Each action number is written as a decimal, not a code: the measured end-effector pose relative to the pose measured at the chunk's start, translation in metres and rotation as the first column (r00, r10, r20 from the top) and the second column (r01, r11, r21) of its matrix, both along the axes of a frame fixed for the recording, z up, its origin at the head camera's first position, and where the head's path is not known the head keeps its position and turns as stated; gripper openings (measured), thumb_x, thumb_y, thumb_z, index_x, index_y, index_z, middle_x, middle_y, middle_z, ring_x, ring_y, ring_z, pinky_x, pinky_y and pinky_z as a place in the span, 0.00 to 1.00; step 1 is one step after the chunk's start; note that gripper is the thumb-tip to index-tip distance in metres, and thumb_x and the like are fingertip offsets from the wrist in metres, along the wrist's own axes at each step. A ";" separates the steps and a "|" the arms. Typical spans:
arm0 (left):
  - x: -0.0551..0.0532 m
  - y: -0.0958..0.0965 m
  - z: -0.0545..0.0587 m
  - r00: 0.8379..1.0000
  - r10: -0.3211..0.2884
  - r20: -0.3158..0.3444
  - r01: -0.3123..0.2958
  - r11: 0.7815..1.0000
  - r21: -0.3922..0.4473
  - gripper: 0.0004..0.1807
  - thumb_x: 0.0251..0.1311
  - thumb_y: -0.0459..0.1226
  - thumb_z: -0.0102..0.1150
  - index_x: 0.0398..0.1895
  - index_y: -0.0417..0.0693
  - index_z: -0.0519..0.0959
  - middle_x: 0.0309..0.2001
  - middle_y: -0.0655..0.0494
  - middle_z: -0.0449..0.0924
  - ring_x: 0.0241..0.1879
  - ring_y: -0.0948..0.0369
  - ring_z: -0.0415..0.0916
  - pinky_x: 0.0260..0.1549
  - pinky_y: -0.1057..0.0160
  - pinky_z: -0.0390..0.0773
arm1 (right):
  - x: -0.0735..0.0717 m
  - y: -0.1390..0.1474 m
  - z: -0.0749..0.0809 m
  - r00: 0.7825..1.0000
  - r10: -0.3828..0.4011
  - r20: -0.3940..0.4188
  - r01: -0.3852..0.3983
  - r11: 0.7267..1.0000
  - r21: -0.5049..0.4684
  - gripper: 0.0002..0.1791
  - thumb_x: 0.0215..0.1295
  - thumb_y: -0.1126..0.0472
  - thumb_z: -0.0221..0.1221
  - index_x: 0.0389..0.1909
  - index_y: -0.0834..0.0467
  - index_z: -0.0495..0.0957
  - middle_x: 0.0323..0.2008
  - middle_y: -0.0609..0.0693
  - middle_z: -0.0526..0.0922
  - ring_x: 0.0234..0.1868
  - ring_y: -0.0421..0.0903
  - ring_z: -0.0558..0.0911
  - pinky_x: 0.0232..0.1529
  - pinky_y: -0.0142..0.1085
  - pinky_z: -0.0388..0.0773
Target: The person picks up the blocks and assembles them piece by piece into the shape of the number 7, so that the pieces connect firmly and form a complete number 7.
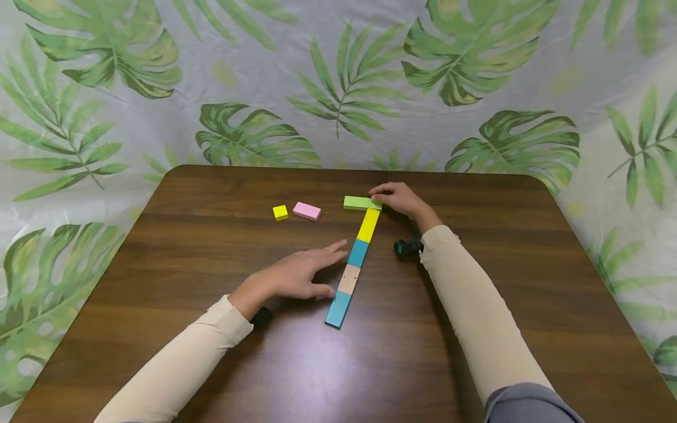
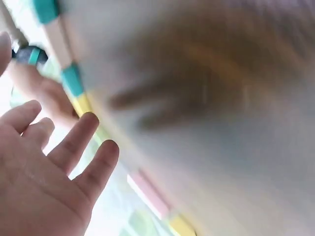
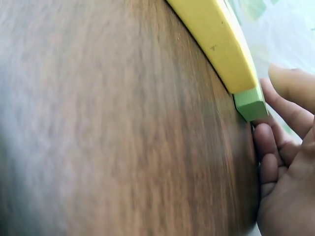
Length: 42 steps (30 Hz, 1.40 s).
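A slanting row of blocks lies flat on the table: a teal block (image 1: 337,309) nearest, then a plain wood block (image 1: 349,279), another teal block (image 1: 358,254) and a yellow block (image 1: 368,225). At its far end sits a small green block (image 1: 376,205), with a longer green block (image 1: 356,202) extending left from it. My right hand (image 1: 401,198) is at the small green block, fingers beside its end and thumb above it, apart in the right wrist view. Left of the row, my left hand (image 1: 301,273) has its fingers spread, thumb tip close by the nearest teal block.
A small yellow block (image 1: 280,212) and a pink block (image 1: 307,211) lie apart, left of the longer green block. The brown wooden table (image 1: 211,194) ends at the back before a leaf-patterned cloth (image 1: 349,76).
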State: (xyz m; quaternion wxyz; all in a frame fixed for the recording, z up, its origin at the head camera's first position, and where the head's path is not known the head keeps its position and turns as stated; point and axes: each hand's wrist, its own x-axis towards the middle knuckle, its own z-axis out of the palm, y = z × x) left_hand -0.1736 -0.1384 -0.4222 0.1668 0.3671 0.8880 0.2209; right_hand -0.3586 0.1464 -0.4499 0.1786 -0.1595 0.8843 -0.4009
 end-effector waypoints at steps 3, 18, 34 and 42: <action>-0.002 -0.015 0.011 0.997 0.076 -0.035 -0.074 0.995 0.066 0.41 0.65 0.48 0.61 0.78 0.50 0.57 0.81 0.55 0.46 0.77 0.51 0.57 0.71 0.44 0.64 | -0.001 -0.002 0.000 1.000 0.003 -0.009 -0.003 1.000 -0.007 0.21 0.74 0.53 0.54 0.62 0.56 0.77 0.66 0.58 0.71 0.66 0.57 0.70 0.66 0.53 0.69; -0.013 -0.064 0.044 0.959 0.283 -0.034 -0.276 0.952 0.134 0.36 0.65 0.44 0.62 0.74 0.43 0.64 0.73 0.45 0.65 0.64 0.46 0.74 0.65 0.43 0.70 | 0.000 -0.003 -0.004 1.000 -0.026 0.009 0.026 1.000 0.015 0.21 0.73 0.52 0.56 0.61 0.57 0.78 0.67 0.58 0.69 0.66 0.58 0.68 0.66 0.53 0.68; -0.031 -0.061 0.035 0.941 0.335 0.047 -0.338 0.935 0.109 0.31 0.66 0.42 0.60 0.71 0.46 0.68 0.68 0.44 0.72 0.60 0.45 0.77 0.58 0.43 0.75 | 0.003 -0.008 -0.002 1.000 -0.018 -0.011 0.018 1.000 -0.007 0.20 0.73 0.53 0.56 0.59 0.58 0.80 0.68 0.58 0.68 0.71 0.57 0.64 0.69 0.54 0.66; -0.039 -0.054 0.028 0.926 0.377 0.021 -0.376 0.914 0.151 0.26 0.66 0.41 0.59 0.67 0.45 0.73 0.63 0.44 0.77 0.56 0.47 0.79 0.55 0.45 0.78 | 0.006 -0.009 -0.001 0.999 -0.036 -0.006 0.036 0.999 -0.017 0.19 0.73 0.54 0.55 0.58 0.59 0.80 0.68 0.59 0.68 0.69 0.58 0.65 0.67 0.54 0.67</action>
